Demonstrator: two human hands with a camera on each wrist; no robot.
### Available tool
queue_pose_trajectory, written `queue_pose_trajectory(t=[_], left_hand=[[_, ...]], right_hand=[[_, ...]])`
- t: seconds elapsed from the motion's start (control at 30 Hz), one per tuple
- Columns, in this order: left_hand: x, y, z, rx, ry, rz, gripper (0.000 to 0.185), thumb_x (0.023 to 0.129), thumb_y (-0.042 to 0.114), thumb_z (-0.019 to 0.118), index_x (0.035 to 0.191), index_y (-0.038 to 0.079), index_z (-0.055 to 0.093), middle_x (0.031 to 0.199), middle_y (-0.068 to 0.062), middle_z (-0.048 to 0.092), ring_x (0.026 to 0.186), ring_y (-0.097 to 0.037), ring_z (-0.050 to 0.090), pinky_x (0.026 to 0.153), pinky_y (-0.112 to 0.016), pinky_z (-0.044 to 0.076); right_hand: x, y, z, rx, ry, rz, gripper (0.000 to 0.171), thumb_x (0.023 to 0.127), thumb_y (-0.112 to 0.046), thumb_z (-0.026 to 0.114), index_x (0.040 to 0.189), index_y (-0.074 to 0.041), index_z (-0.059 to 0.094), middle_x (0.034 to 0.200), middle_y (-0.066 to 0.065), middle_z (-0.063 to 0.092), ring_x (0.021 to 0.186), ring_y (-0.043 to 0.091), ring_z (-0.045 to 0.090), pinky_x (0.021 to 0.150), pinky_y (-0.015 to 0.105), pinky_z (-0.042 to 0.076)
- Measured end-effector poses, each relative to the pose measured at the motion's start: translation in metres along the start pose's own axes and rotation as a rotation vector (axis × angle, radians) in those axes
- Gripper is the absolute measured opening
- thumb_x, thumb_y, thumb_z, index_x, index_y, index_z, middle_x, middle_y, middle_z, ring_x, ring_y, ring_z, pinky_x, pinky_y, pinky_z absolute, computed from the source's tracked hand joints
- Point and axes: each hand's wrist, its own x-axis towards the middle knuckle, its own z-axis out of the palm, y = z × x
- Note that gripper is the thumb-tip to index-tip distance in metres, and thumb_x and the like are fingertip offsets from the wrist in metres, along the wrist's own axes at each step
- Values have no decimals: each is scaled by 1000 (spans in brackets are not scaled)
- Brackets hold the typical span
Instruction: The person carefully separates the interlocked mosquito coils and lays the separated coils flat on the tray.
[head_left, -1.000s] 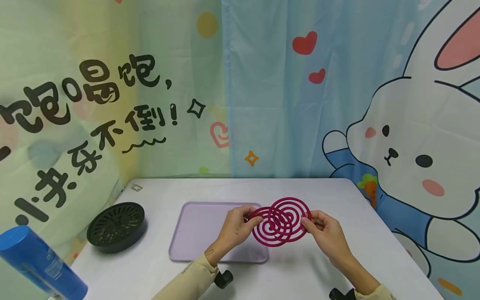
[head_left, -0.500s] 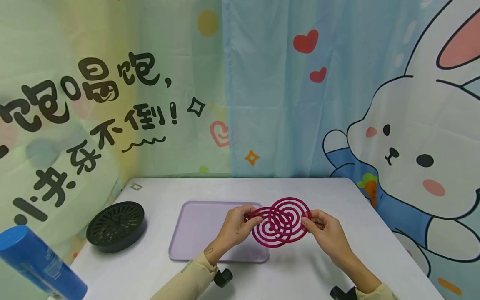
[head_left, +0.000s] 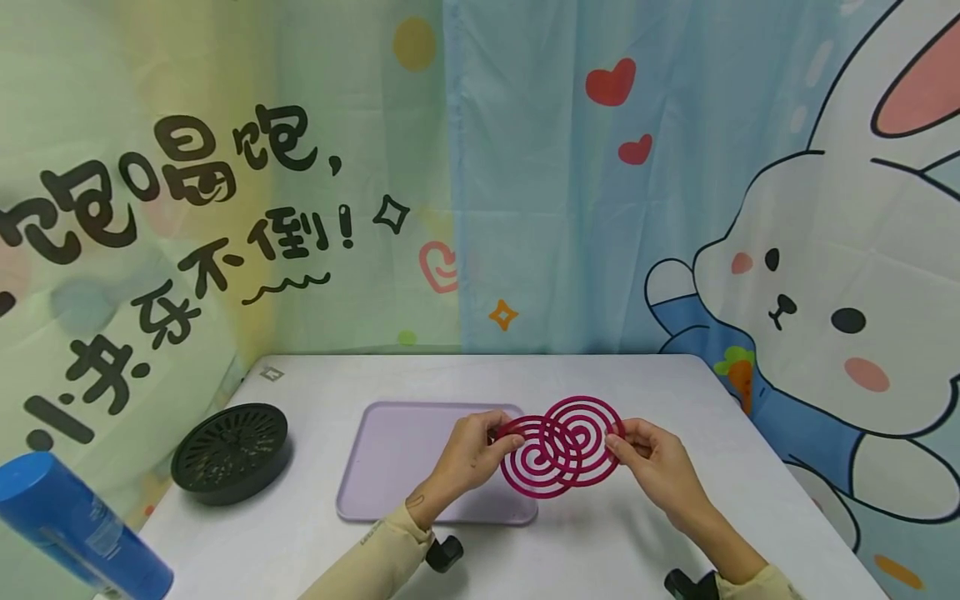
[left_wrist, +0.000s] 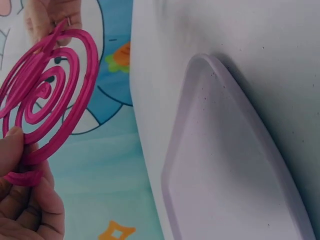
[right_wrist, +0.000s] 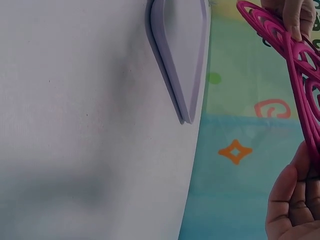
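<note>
Two magenta mosquito coils (head_left: 564, 450), flat spirals that partly overlap, are held up above the table. My left hand (head_left: 476, 452) pinches the left coil's outer edge between thumb and fingers. At the opposite edge, my right hand (head_left: 654, 463) pinches the right coil the same way. In the left wrist view the coils (left_wrist: 64, 137) appear tilted, with the left fingers at their lower end. The right wrist view catches them nearly edge-on. Whether the spirals interlock or only lie against each other, I cannot tell.
A lilac tray (head_left: 405, 467) lies on the white table (head_left: 600, 550) behind and below my left hand. Farther left stands a round black slotted holder (head_left: 231, 454). A blue spray can (head_left: 82, 525) leans into view at the lower left. A printed curtain (head_left: 517, 167) hangs behind the table.
The two coils have spread slightly apart, the right one shifting a little rightward with my right hand. Their overlap looks narrower. Both hands keep their pinch.
</note>
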Motion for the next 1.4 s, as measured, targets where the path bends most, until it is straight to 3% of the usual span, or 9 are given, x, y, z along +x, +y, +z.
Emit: queue_pose_trajectory(t=[0.23,0.67,0.9,1.4], left_hand=[[-1,0,-3,-1,1,-16,9,93,10,72,85,6,71,73,-4,67,60,-4,50,49,-17,39],[-4,-1,-2,-7,23,-37,11,93,11,73,84,6,70,72,-2,66,59,-3,49,48,-16,38],[-3,-1,-2,-15,61,-43,7,92,10,73,88,4,71,76,-4,69,64,-4,53,52,-17,43],[-4,-1,-2,-9,62,-55,7,92,12,73,88,5,71,75,-2,67,63,-4,53,52,-17,43]], right_hand=[[0,-4,0,-3,8,-38,26,99,-17,66,115,3,64,102,14,71,83,12,66,76,16,56],[-2,-3,3,17,14,44,32,99,-21,67,120,3,63,108,15,71,88,15,67,78,16,56],[-1,1,-2,40,39,8,35,99,-23,66,119,5,63,108,18,71,86,13,69,78,16,56],[-2,2,-4,49,44,3,37,99,-24,67,120,6,62,108,20,70,84,12,70,78,16,57]])
